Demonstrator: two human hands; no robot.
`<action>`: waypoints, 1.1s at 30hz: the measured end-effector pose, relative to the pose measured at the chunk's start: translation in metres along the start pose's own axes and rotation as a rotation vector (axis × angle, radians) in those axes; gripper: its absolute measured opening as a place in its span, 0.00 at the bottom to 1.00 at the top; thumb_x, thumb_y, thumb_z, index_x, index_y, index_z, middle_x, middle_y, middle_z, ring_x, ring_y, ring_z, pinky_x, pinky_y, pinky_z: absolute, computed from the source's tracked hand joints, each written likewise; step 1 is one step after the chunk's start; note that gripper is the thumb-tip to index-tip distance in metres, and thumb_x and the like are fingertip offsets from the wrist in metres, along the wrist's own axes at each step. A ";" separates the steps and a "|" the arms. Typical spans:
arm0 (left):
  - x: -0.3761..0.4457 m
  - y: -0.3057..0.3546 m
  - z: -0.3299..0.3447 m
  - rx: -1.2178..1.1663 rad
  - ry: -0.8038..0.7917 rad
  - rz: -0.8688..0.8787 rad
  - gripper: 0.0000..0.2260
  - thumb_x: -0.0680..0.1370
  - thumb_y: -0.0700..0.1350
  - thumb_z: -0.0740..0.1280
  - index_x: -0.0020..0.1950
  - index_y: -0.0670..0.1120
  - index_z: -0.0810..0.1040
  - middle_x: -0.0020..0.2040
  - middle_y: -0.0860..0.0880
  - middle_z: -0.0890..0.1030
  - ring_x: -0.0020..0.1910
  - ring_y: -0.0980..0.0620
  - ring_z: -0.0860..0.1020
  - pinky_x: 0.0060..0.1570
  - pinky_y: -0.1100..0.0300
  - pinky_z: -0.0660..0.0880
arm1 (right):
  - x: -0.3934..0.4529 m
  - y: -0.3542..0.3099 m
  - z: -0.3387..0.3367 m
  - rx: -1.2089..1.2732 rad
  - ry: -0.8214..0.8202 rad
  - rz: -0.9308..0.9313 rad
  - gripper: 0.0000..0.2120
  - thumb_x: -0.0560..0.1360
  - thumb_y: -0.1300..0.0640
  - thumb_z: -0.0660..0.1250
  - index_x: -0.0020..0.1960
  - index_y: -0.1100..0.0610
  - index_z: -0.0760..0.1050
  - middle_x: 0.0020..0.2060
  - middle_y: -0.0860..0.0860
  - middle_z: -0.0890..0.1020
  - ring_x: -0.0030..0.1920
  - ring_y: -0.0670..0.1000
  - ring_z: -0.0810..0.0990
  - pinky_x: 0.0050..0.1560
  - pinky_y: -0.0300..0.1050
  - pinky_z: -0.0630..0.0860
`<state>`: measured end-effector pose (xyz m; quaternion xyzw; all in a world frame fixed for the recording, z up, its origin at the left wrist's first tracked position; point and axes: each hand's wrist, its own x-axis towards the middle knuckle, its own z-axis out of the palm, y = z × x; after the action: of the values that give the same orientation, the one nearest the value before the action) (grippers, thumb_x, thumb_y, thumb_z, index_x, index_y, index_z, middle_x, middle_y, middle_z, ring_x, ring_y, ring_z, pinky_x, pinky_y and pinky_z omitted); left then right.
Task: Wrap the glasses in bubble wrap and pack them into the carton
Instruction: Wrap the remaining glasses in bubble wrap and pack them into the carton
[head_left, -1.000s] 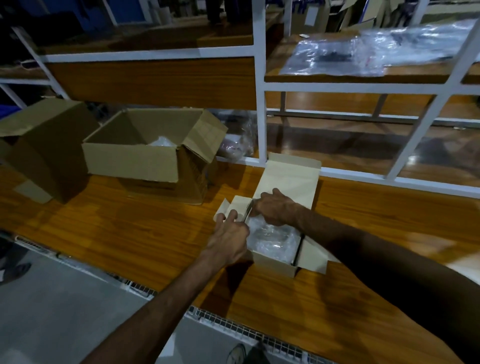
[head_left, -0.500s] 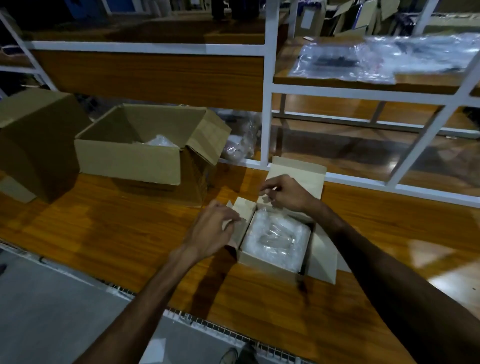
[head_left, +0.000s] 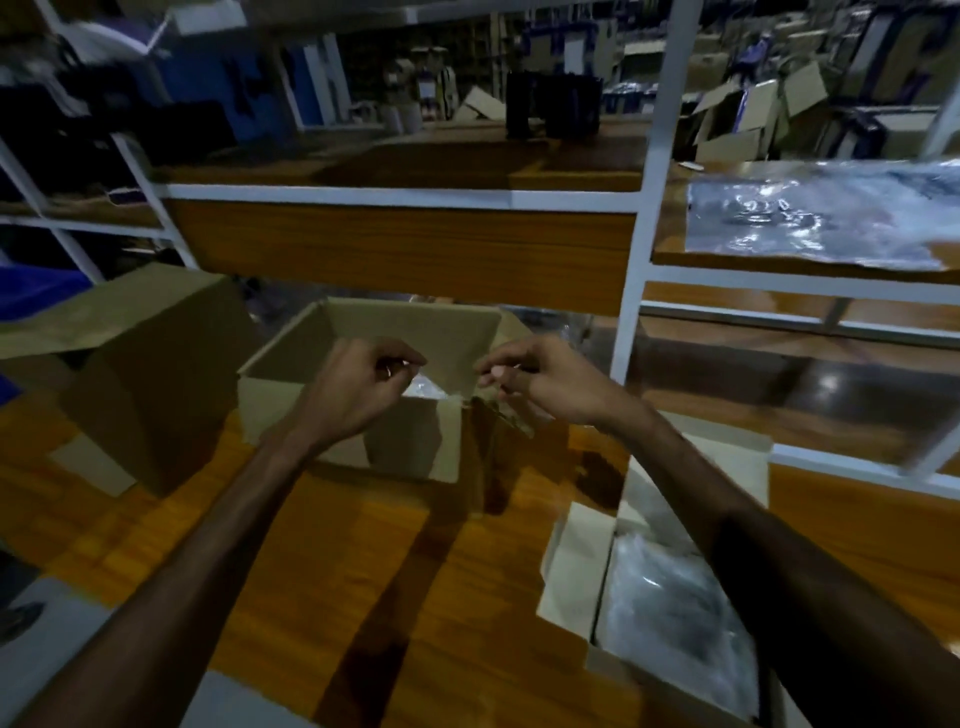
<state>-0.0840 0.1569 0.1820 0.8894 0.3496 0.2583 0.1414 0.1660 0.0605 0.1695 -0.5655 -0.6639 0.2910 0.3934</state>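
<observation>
An open brown carton (head_left: 410, 325) stands on the wooden table, with a bit of clear bubble wrap (head_left: 428, 388) showing inside it. My left hand (head_left: 358, 389) and my right hand (head_left: 545, 384) hover side by side over the carton's near rim, fingers loosely curled, with nothing visible in them. At the lower right sits a small pale box (head_left: 576, 561), flaps spread, holding a bubble-wrapped glass (head_left: 670, 613). My right forearm crosses over that box and hides part of it.
A second brown carton (head_left: 145, 364) stands to the left of the open one. White shelf posts (head_left: 634, 291) and a wooden shelf rise behind. A clear plastic sheet (head_left: 810, 218) lies on the right shelf. The table's near edge runs along the lower left.
Both hands have left the small pale box and moved up and left to the open brown carton. The view has swung left, so the small box now lies at the lower right.
</observation>
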 end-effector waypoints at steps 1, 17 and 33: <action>0.013 -0.014 -0.005 0.027 -0.022 -0.018 0.10 0.83 0.42 0.68 0.61 0.45 0.85 0.52 0.52 0.85 0.44 0.63 0.80 0.44 0.62 0.76 | 0.014 -0.002 0.004 -0.020 -0.004 -0.002 0.11 0.84 0.61 0.65 0.62 0.57 0.83 0.52 0.49 0.87 0.52 0.49 0.86 0.57 0.49 0.84; 0.152 -0.222 0.074 0.264 -0.622 -0.161 0.20 0.75 0.47 0.77 0.66 0.55 0.79 0.66 0.49 0.80 0.61 0.49 0.79 0.61 0.52 0.78 | 0.119 0.005 0.044 -0.136 -0.017 0.119 0.11 0.82 0.69 0.64 0.59 0.64 0.83 0.45 0.46 0.83 0.51 0.48 0.83 0.59 0.52 0.82; 0.136 -0.132 0.027 0.009 -0.453 -0.241 0.25 0.74 0.26 0.71 0.68 0.45 0.77 0.60 0.51 0.74 0.59 0.50 0.76 0.40 0.65 0.77 | 0.124 0.010 0.045 -0.165 -0.028 0.224 0.10 0.83 0.62 0.66 0.61 0.60 0.83 0.53 0.51 0.85 0.56 0.51 0.82 0.63 0.52 0.79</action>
<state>-0.0564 0.3445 0.1514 0.8771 0.4136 0.0321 0.2420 0.1268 0.1867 0.1616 -0.6625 -0.6236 0.2853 0.3013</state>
